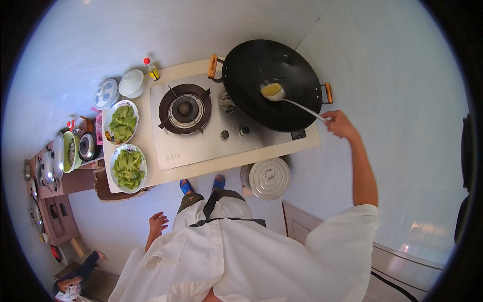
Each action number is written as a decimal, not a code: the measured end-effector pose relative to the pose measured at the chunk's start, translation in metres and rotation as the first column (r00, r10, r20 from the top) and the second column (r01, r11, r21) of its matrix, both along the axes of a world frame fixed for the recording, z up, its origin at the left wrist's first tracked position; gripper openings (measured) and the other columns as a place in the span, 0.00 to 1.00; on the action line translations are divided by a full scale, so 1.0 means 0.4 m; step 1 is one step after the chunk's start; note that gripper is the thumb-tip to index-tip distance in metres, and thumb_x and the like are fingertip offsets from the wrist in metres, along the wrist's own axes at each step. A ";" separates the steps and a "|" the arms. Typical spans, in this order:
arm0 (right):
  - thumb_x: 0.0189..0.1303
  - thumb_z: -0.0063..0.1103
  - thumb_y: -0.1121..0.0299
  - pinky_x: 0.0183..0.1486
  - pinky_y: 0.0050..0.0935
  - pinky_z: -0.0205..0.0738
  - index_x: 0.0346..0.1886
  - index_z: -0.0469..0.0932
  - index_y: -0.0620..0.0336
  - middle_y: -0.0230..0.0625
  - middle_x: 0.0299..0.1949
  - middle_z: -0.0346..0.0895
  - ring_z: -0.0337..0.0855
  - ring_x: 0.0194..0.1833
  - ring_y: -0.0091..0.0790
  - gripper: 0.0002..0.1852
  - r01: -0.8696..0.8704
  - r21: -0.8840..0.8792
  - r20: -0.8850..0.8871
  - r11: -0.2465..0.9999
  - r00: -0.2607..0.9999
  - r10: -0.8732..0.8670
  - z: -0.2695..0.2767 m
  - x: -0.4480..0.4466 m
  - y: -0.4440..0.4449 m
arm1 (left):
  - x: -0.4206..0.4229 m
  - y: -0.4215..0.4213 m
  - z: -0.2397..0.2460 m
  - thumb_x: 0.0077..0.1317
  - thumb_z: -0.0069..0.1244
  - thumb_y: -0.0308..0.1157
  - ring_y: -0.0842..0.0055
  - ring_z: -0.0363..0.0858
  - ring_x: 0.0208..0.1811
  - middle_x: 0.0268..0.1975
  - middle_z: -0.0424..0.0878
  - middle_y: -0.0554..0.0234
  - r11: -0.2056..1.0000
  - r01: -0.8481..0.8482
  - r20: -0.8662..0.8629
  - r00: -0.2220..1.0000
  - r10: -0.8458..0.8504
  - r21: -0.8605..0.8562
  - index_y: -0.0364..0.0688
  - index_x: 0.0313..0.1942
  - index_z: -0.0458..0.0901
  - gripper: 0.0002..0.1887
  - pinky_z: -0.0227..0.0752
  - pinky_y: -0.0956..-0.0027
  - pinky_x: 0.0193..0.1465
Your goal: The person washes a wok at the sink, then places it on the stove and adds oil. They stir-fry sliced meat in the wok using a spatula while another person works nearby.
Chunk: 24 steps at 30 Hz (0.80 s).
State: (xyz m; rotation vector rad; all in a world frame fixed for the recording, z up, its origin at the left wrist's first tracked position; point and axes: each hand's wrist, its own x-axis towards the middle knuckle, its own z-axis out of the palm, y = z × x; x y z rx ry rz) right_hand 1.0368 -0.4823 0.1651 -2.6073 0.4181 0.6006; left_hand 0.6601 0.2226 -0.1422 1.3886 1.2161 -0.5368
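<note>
My right hand point(338, 124) grips the handle end of a metal ladle point(303, 108). Its bowl rests inside a large black wok point(249, 68) with wooden side handles and holds a yellowish liquid point(272, 90), likely oil. The wok sits over the right side of a two-burner gas stove point(181, 151), hiding the burner beneath. My left hand point(157, 223) hangs at my side, away from the counter, with its fingers slightly curled and nothing in them. Chopped green leafy vegetables point(123, 124) fill one plate, and a second heap of greens point(129, 169) fills another, both left of the stove.
A red-capped bottle point(152, 70), a white lidded pot point(131, 83) and a patterned lidded bowl point(106, 94) line the counter's back left. A large lidded metal pot point(269, 179) stands below the counter. Lidded pans crowd a side cabinet point(60, 219). Another person point(81, 273) sits at the lower left.
</note>
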 end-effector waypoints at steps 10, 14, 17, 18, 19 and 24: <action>0.66 0.60 0.75 0.21 0.28 0.69 0.59 0.79 0.68 0.37 0.28 0.82 0.79 0.23 0.26 0.18 0.182 0.439 0.429 0.880 0.818 -0.384 -0.399 0.049 0.270 | -0.107 0.164 -0.210 0.68 0.53 0.23 0.64 0.88 0.39 0.40 0.86 0.53 0.999 -0.017 0.033 0.999 0.019 -0.050 0.31 0.59 0.79 0.19 0.84 0.59 0.34; 0.67 0.56 0.74 0.17 0.32 0.67 0.64 0.76 0.66 0.38 0.28 0.81 0.77 0.20 0.29 0.22 0.413 0.564 0.280 0.714 0.718 -0.637 -0.363 0.056 0.416 | 0.004 0.174 -0.103 0.68 0.53 0.26 0.67 0.87 0.38 0.41 0.86 0.58 0.997 0.071 -0.030 0.997 -0.072 -0.034 0.37 0.59 0.79 0.19 0.82 0.61 0.33; 0.66 0.55 0.74 0.20 0.35 0.71 0.64 0.76 0.65 0.41 0.30 0.82 0.79 0.21 0.34 0.22 0.507 0.685 0.158 0.522 0.596 -0.787 -0.338 0.043 0.473 | 0.078 0.206 -0.078 0.68 0.53 0.28 0.70 0.87 0.36 0.41 0.87 0.60 0.992 0.110 -0.011 0.994 -0.110 -0.067 0.39 0.59 0.78 0.19 0.81 0.62 0.33; 0.66 0.54 0.75 0.17 0.33 0.67 0.65 0.74 0.66 0.39 0.29 0.80 0.75 0.19 0.31 0.23 0.498 0.758 0.101 0.421 0.548 -0.830 -0.328 0.025 0.488 | 0.101 0.217 -0.069 0.68 0.53 0.28 0.70 0.87 0.36 0.41 0.87 0.60 0.990 0.127 0.005 0.992 -0.127 -0.067 0.39 0.59 0.78 0.19 0.80 0.62 0.33; 0.66 0.53 0.76 0.15 0.31 0.63 0.67 0.72 0.67 0.37 0.27 0.78 0.72 0.17 0.28 0.24 0.480 0.819 0.038 0.313 0.499 -0.866 -0.320 0.005 0.504 | 0.125 0.226 -0.060 0.68 0.53 0.28 0.71 0.87 0.35 0.41 0.87 0.61 0.987 0.145 0.020 0.989 -0.144 -0.067 0.39 0.59 0.78 0.19 0.80 0.62 0.34; 0.72 0.46 0.72 0.17 0.27 0.58 0.55 0.74 0.61 0.31 0.25 0.70 0.64 0.17 0.25 0.12 0.366 0.922 -0.252 -0.125 0.323 -0.912 -0.224 -0.167 0.634 | 0.180 0.276 -0.060 0.68 0.52 0.28 0.73 0.86 0.34 0.40 0.86 0.61 0.970 0.227 0.007 0.974 -0.228 -0.086 0.38 0.59 0.78 0.19 0.78 0.65 0.32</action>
